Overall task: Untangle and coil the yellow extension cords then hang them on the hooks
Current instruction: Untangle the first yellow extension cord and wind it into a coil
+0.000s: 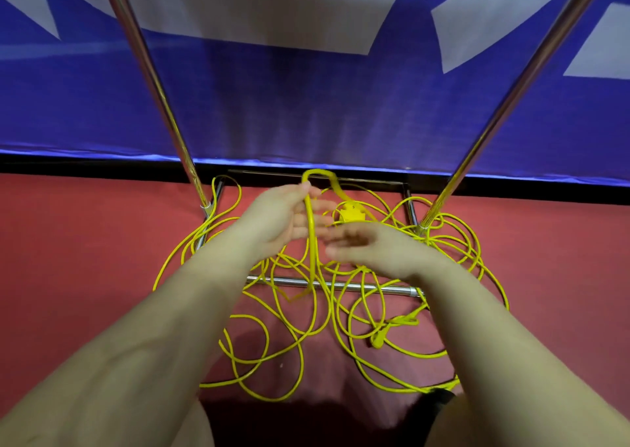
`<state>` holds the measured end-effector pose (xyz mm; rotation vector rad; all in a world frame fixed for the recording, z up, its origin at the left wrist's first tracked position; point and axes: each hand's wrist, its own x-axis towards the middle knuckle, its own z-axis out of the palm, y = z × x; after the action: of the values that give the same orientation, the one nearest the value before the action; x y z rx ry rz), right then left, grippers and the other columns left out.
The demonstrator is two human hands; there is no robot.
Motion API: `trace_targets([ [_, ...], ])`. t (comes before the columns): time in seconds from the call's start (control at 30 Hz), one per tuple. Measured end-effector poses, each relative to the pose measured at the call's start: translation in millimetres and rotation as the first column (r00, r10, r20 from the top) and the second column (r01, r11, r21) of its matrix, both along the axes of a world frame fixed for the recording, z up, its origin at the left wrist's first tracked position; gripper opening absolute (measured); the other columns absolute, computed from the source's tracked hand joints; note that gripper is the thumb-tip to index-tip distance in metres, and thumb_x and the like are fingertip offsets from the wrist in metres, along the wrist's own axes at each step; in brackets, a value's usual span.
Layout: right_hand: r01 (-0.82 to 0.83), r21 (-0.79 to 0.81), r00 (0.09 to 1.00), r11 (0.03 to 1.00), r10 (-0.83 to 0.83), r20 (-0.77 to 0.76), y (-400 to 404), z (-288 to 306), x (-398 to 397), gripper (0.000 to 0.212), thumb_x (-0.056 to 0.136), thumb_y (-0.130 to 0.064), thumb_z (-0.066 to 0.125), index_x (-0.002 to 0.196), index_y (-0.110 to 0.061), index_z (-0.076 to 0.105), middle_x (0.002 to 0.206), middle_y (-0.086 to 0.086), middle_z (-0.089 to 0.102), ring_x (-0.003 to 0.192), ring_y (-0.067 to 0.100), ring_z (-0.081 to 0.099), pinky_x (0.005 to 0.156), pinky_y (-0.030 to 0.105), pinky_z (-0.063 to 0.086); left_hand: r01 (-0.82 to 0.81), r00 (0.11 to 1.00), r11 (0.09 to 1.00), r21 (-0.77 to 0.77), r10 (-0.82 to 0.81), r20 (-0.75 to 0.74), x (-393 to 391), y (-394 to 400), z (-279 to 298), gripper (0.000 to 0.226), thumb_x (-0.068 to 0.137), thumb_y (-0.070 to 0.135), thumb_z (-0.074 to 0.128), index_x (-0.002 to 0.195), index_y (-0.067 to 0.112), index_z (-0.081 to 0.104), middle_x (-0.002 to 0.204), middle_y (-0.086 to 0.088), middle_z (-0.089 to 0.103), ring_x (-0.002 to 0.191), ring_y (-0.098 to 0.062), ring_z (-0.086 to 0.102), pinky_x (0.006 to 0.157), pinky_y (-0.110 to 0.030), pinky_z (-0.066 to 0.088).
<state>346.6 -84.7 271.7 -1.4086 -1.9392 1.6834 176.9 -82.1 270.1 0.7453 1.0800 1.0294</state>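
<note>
Near us, tangled thin yellow extension cords (306, 327) sprawl; our left hand (283, 218) pinches a raised loop, right hand (371, 252) relaxed, empty. Let's feed slack gently.

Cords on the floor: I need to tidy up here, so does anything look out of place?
Yes. The cords sprawl in a loose tangle across the red floor, looped over the rack's base bar and round its feet. None is coiled. The left hand lifts one strand; the right hand is blurred.
</note>
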Motion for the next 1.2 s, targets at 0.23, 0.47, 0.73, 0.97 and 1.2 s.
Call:
trace_targets([
  [0.23,0.085,-0.080,0.973,0.993,-0.100,-0.208,-8.2,-1.3,-13.3,0.025,0.081,-0.006,0.069,0.094,-0.016,0.051,0.100,0.007,0.062,0.085,0.011,0.060,0.080,0.020,0.048,-0.185,0.871,0.982,-0.044,0.184,0.456,-12.3,8.0,6.7,0.018,0.100,0.009,0.033,0.092,0.007,0.049,0.107,-0.012,0.064,0.080,-0.018,0.072,0.062,-0.025,0.057],
  [0.47,0.026,-0.117,0.952,0.993,-0.060,-0.301,-14.3,2.0,-28.2,0.013,0.093,-0.001,0.050,0.089,-0.013,0.052,0.073,0.004,0.065,0.066,0.012,0.065,0.065,0.017,0.054,-0.205,0.873,0.974,-0.099,0.228,0.432,-12.0,9.5,6.6,0.030,0.100,0.014,0.036,0.126,0.000,0.040,0.118,-0.017,0.059,0.094,-0.024,0.066,0.071,-0.030,0.059],
  [0.73,0.541,-0.599,0.290,0.590,-0.800,-0.526,25.8,21.5,14.6,0.020,0.099,-0.013,0.042,0.082,-0.010,0.053,0.065,-0.003,0.066,0.056,0.007,0.069,0.051,0.021,0.055,0.494,0.679,0.857,-0.146,-0.485,-0.551,0.8,-15.6,-5.1,0.044,0.100,0.035,0.031,0.111,0.007,0.062,0.114,-0.005,0.064,0.097,-0.012,0.059,0.077,-0.005,0.042],
  [0.97,0.532,-0.319,0.667,0.784,-0.620,-0.412,21.1,10.8,19.4,0.051,0.090,-0.026,0.058,0.136,-0.017,0.039,0.116,0.003,0.058,0.103,0.024,0.062,0.085,0.038,0.052,0.295,0.856,0.955,-0.019,-0.273,-0.440,-2.4,-6.2,-11.4,0.023,0.100,0.021,0.037,0.086,0.019,0.055,0.085,0.002,0.067,0.075,-0.015,0.065,0.069,-0.029,0.046],
  [1.2,-0.017,-0.067,0.989,0.998,0.007,-0.146,-14.5,-6.2,-15.5,0.011,0.093,-0.005,0.051,0.095,-0.013,0.058,0.088,0.005,0.067,0.076,0.005,0.064,0.080,0.022,0.048,-0.102,0.970,0.995,-0.020,0.104,0.220,-6.5,3.2,5.9,0.014,0.098,0.017,0.040,0.098,0.011,0.053,0.100,-0.009,0.065,0.076,-0.016,0.071,0.069,-0.030,0.057],
])
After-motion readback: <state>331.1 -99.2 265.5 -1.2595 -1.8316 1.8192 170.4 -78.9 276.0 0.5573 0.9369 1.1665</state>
